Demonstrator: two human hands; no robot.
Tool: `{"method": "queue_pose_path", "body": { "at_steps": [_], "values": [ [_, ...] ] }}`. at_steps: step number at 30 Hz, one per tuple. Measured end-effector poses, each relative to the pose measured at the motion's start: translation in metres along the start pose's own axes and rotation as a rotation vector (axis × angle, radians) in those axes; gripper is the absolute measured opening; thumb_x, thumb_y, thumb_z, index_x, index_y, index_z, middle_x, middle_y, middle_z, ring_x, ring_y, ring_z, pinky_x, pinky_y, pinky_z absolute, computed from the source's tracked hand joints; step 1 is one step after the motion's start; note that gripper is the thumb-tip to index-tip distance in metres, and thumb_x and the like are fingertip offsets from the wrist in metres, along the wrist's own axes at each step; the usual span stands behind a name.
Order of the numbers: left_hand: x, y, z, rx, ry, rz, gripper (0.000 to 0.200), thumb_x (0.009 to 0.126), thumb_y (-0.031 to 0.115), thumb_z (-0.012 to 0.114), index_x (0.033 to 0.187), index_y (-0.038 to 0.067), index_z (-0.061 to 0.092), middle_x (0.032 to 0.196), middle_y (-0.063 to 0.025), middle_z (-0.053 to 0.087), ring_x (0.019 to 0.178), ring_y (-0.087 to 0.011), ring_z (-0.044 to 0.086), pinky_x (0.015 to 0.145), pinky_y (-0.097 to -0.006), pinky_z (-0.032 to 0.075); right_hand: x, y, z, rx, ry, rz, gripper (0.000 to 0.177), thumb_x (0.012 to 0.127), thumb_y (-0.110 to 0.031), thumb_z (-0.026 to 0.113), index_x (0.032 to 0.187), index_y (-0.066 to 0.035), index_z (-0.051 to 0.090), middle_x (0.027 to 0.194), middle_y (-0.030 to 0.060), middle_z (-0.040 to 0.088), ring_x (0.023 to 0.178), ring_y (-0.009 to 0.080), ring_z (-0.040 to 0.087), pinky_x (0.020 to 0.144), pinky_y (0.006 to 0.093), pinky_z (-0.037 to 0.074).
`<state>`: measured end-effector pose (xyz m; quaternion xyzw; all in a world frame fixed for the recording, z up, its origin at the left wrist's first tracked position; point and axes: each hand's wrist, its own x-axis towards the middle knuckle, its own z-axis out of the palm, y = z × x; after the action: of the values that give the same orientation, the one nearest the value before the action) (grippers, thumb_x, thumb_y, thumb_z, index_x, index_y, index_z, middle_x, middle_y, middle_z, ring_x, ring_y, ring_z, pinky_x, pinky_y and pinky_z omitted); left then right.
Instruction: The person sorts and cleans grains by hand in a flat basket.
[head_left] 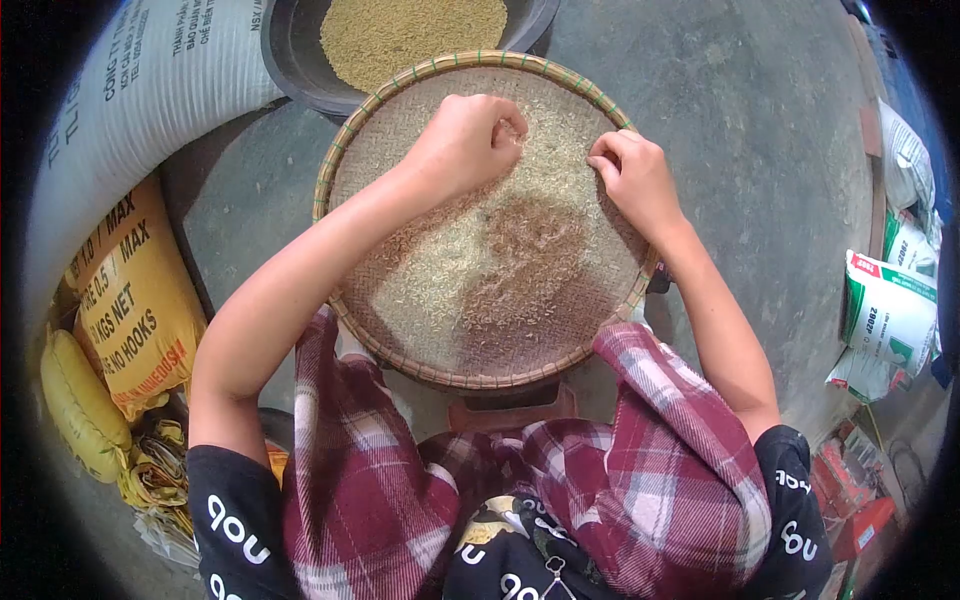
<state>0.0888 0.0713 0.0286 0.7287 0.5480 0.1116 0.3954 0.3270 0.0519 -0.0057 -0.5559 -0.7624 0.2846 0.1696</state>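
Observation:
A round woven winnowing basket with a green-bound rim rests over my lap. Pale, rice-like grains lie spread in a thin layer across it, brownish where shadow falls. Over the upper middle of the basket is my left hand, its fingers curled into a pinch close to the grains. My right hand is at the right rim, thumb and fingertips pressed together just inside it. Whatever is between the fingers of either hand is too small to make out.
Beyond the basket stands a dark basin of yellowish grain. A large white sack and an orange sack are on the left. Green-and-white packets lie at right on the grey floor. A reddish stool is below the basket.

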Motion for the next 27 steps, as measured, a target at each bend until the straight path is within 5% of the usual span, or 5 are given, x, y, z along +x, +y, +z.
{"method": "queue_pose_path", "body": {
  "at_steps": [5,8,12,24,27],
  "values": [
    [0.009,-0.024,-0.031,0.105,0.180,0.059,0.015,0.081,0.011,0.069,0.094,0.006,0.074,0.074,-0.0051,0.071,0.068,-0.0105,0.066,0.067,-0.0271,0.055,0.002,-0.004,-0.004,0.018,-0.013,0.029,0.008,0.082,-0.006,0.065,0.080,0.001,0.062,0.082,0.0173,0.064,0.081,0.0342,0.063,0.074,0.0418,0.050],
    [0.035,-0.062,-0.084,0.295,0.520,0.027,0.025,0.083,0.022,0.072,0.105,0.011,0.073,0.097,-0.0112,0.073,0.091,-0.0195,0.071,0.081,-0.0329,0.056,0.013,-0.016,-0.016,0.091,-0.004,0.051,0.009,0.082,-0.007,0.065,0.080,0.001,0.061,0.080,0.0173,0.065,0.077,0.0346,0.063,0.072,0.0411,0.051],
    [0.062,-0.158,-0.117,0.760,0.706,-0.069,0.051,0.082,0.031,0.074,0.127,0.013,0.061,0.140,-0.0200,0.049,0.131,-0.0358,0.046,0.109,-0.0438,0.038,0.052,-0.042,-0.036,0.174,0.060,-0.031,0.012,0.081,-0.013,0.068,0.082,-0.001,0.066,0.073,0.0142,0.067,0.068,0.0246,0.067,0.064,0.0345,0.051],
    [-0.003,-0.029,0.004,0.256,0.409,0.292,0.019,0.084,0.016,0.069,0.101,0.009,0.071,0.103,-0.0110,0.065,0.103,-0.0283,0.060,0.093,-0.0395,0.048,0.206,-0.059,0.055,0.091,0.377,-0.550,0.028,0.071,-0.006,0.064,0.098,-0.002,0.072,0.098,0.0197,0.071,0.084,0.0285,0.071,0.076,0.0373,0.057],
    [0.000,-0.025,0.017,0.199,0.304,0.258,0.019,0.082,0.018,0.071,0.099,0.010,0.072,0.099,-0.0091,0.064,0.100,-0.0277,0.060,0.090,-0.0402,0.049,0.171,-0.052,0.039,0.013,0.196,-0.328,0.025,0.076,-0.034,0.074,0.074,-0.009,0.075,0.074,0.0087,0.071,0.062,0.0229,0.067,0.061,0.0324,0.052]
  ]
}}
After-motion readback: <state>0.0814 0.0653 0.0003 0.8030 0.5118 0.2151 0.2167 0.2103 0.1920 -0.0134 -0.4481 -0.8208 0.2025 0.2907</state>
